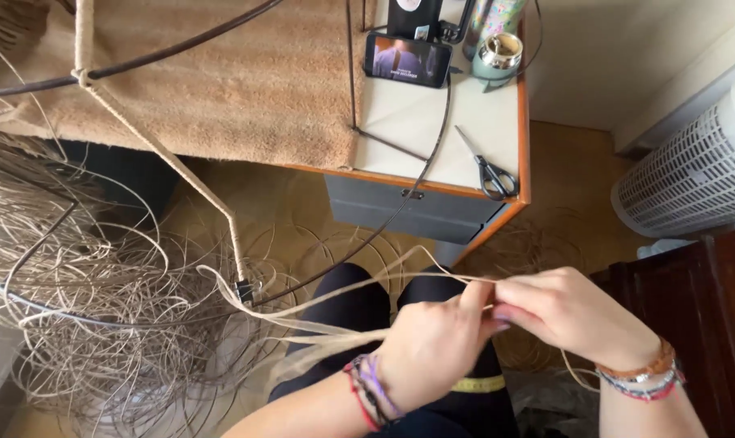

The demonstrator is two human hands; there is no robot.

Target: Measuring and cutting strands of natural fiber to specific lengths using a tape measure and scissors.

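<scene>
Left hand (432, 345) and right hand (570, 316) pinch pale rattan strands (335, 312) running from a wire frame (246, 288), below a desk (432, 122) carrying scissors (487, 169).

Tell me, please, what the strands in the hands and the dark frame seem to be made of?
Strands: probably rattan or a similar plant fibre, pale beige, matte, flat and springy, curling in loose coils. Frame: likely metal wire, dark, smooth, thin yet keeping its curve. Both hands, left and right, pinch the strands.

The phone (407, 58) screen is too small to make out. The wire frame (140, 61) runs past the top edge, and the white fan (696, 166) past the right edge.
</scene>
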